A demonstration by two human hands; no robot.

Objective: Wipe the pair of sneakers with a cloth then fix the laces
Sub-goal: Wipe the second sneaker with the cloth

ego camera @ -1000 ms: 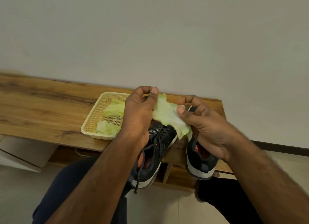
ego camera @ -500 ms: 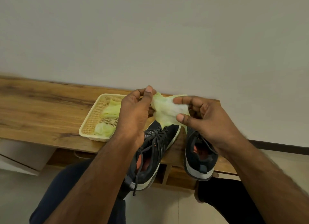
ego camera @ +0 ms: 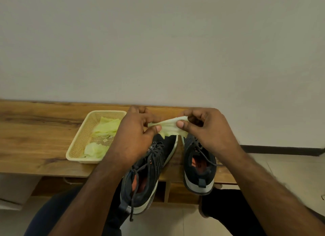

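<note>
Two dark sneakers with pale soles stand on the wooden table, toes toward the wall: the left sneaker (ego camera: 149, 167) overhangs the front edge with loose laces dangling, the right sneaker (ego camera: 198, 167) sits beside it. Above their toes a pale green cloth (ego camera: 168, 128) is stretched between both hands. My left hand (ego camera: 135, 137) pinches its left end between thumb and fingers. My right hand (ego camera: 202, 128) pinches its right end. Both hands hide the sneakers' toes.
A cream plastic mesh basket (ego camera: 79, 142) with more green cloths (ego camera: 105, 128) sits left of the sneakers on the wooden table (ego camera: 35, 135). A plain wall rises right behind. My knees and a tiled floor (ego camera: 290, 174) lie below the table's edge.
The cloth, held loosely bunched between the hands before, is now pulled into a flat narrow strip. Both hands shifted slightly apart and the view tilted down.
</note>
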